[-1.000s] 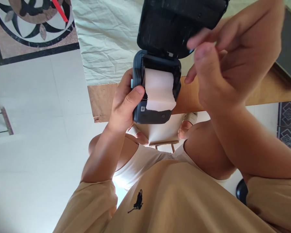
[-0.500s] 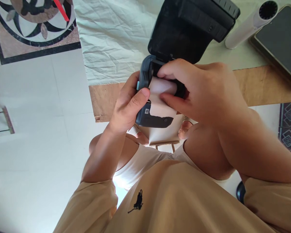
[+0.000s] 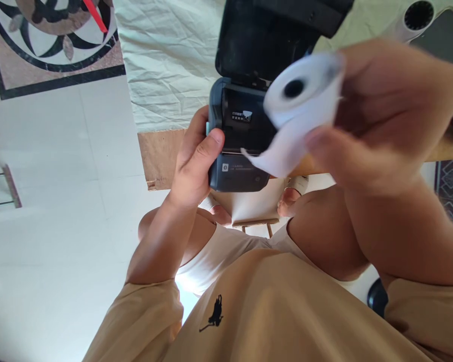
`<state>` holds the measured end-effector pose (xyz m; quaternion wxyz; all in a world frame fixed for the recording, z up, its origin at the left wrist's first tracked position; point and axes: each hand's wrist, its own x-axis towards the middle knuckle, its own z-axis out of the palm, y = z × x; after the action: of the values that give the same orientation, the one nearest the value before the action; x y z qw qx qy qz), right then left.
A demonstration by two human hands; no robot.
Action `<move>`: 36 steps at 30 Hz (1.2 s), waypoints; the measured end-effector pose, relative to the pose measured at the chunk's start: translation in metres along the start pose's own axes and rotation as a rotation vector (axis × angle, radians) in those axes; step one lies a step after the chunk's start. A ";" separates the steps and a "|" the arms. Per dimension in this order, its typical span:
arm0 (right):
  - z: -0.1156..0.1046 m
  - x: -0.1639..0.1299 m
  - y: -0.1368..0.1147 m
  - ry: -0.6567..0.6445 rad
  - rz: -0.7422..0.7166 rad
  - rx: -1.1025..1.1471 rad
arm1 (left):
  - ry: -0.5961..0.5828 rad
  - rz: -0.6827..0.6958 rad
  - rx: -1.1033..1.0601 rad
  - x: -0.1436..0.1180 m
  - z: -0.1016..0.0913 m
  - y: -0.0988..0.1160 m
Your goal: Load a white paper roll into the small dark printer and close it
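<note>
My left hand (image 3: pixel 196 163) is closed round the left side of a dark portable printer (image 3: pixel 239 178), thumb on its upper edge. The printer's black lid (image 3: pixel 260 45) stands open away from me, and its paper bay (image 3: pixel 245 118) shows a small white label inside. Above and to the right of the bay, my right hand (image 3: pixel 385 115) grips a white paper roll (image 3: pixel 305 95), blurred by motion. The roll's dark core hole faces left, and a loose paper tail curls down over the printer's right edge. Some of the right fingers are hidden behind the roll.
A pale cloth (image 3: pixel 169 65) covers most of the table, leaving a bare wooden edge (image 3: pixel 160 156) near me. At the upper right are a white cylinder with a dark end (image 3: pixel 418 17) and a dark tray-like object (image 3: pixel 447 55). A stool (image 3: pixel 256 222) stands below.
The paper roll has come out of the printer's bay in my right hand, moving up and right. The printer has shifted slightly left in my left hand, its lid still open.
</note>
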<state>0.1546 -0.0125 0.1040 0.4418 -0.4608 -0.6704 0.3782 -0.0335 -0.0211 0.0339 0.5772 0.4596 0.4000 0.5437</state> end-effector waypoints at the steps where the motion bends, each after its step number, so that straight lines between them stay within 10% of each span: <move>1: 0.000 0.003 0.001 0.057 0.007 0.063 | 0.024 0.008 -0.030 0.000 0.002 0.000; 8: 0.009 0.018 0.033 0.385 0.097 0.411 | 0.034 -0.019 -0.118 -0.001 0.006 -0.001; 16: -0.006 0.012 0.055 0.241 -0.095 -0.510 | 0.034 -0.012 -0.152 0.000 0.005 -0.004; 25: -0.009 0.016 0.070 0.106 -0.036 -0.699 | 0.045 -0.036 -0.162 -0.003 0.010 0.003; 31: -0.023 0.008 0.058 0.203 -0.373 -0.629 | 0.026 -0.033 -0.143 -0.001 0.003 -0.001; 36: -0.045 0.010 0.055 0.394 -0.092 -0.910 | 0.048 -0.042 -0.113 -0.001 0.006 0.000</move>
<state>0.2109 0.0178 0.0707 0.3305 -0.6396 -0.6908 -0.0670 -0.0284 -0.0228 0.0357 0.6039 0.4048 0.3920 0.5637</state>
